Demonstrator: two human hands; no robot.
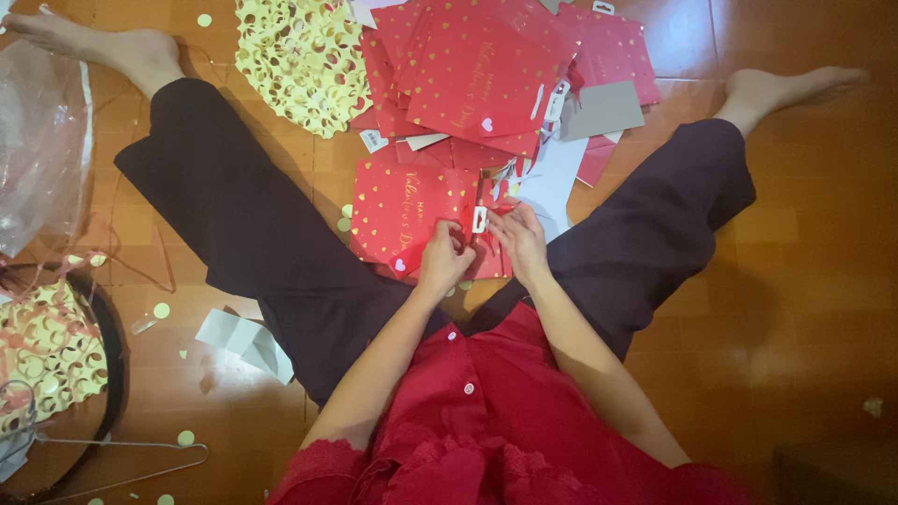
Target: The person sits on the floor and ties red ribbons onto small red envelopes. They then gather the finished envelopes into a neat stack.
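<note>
While both hands pinch at the top edge of the flat red paper gift bag with gold hearts [412, 220] lying on the wooden floor [804, 281] between the legs, small steady pulls seem wise — the left hand [447, 259] and right hand [520, 241] are curled nearly closed (apparently on its red ribbon handle [470, 217]).

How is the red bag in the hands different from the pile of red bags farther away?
The red bag lies alone between the legs, while the pile of red bags is many bags overlapping each other. Both the left hand and the right hand touch the single bag at its edge; nobody touches the pile. The single bag lies close to the person, the pile farther out on the wooden floor. Both are red with small gold hearts.
</note>
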